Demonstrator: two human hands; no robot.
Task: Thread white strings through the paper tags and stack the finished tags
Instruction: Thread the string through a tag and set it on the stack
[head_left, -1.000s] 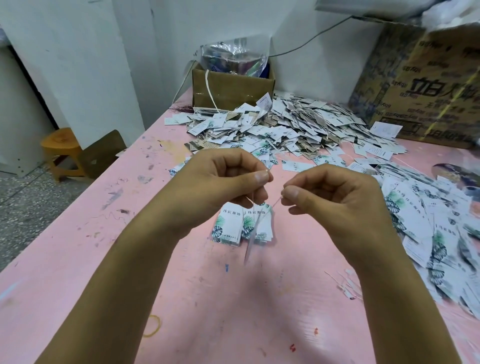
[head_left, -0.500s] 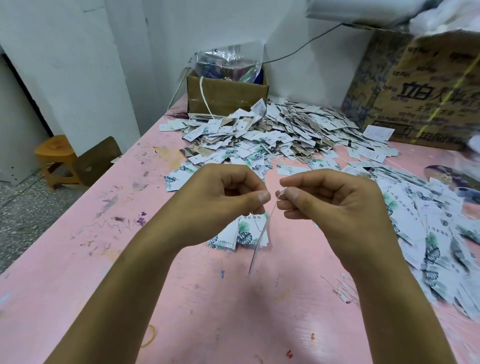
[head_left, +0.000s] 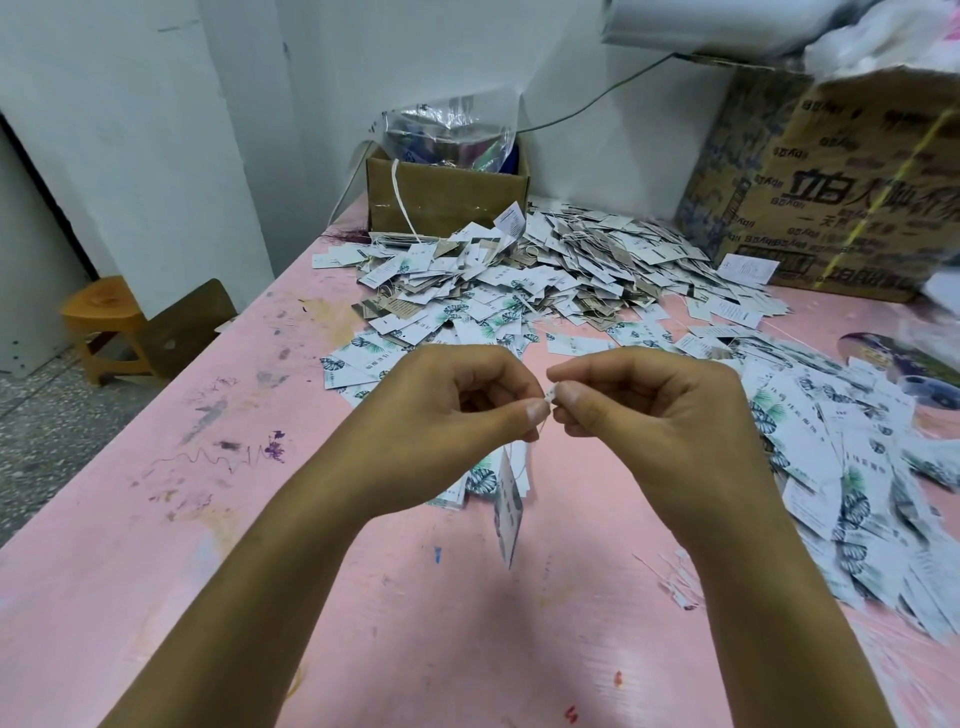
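My left hand (head_left: 457, 410) and my right hand (head_left: 649, 415) meet fingertip to fingertip above the pink table (head_left: 260, 519). Both pinch the small white end piece of a white string (head_left: 550, 397). A paper tag (head_left: 508, 509) hangs edge-on from that string below my hands. Under the hands lies a small stack of tags (head_left: 470, 486) with green leaf prints, partly hidden by my left wrist.
A big heap of loose tags (head_left: 545, 270) covers the back of the table, and more tags (head_left: 852, 467) spread along the right side. A small cardboard box (head_left: 441, 197) and a large printed carton (head_left: 841, 192) stand at the back. Loose string pieces (head_left: 675, 577) lie at the right.
My hands have come together until the fingertips touch at the string's end. The tag has slid lower and hangs beneath them.
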